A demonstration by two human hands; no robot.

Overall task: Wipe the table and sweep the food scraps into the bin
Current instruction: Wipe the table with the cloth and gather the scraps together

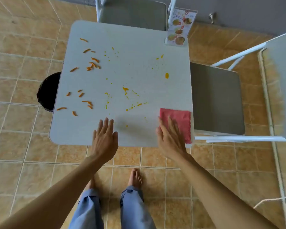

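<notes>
A square white table [139, 38] carries several orange food scraps [92, 62] on its left half and yellow sauce spatters [125, 90] across the middle and right. A folded pink cloth [182, 120] lies at the table's near right corner. My right hand [169, 136] rests flat on the cloth's left part, fingers extended. My left hand [105, 138] hovers flat over the near edge, fingers apart, holding nothing. A black bin [47, 91] stands on the floor under the table's left edge, partly hidden by it.
A menu stand [178, 28] sits at the far right corner of the table. A grey-seated chair [216, 98] is on the right, another chair [132, 12] at the far side. Tan floor tiles surround the table; my bare feet are below its near edge.
</notes>
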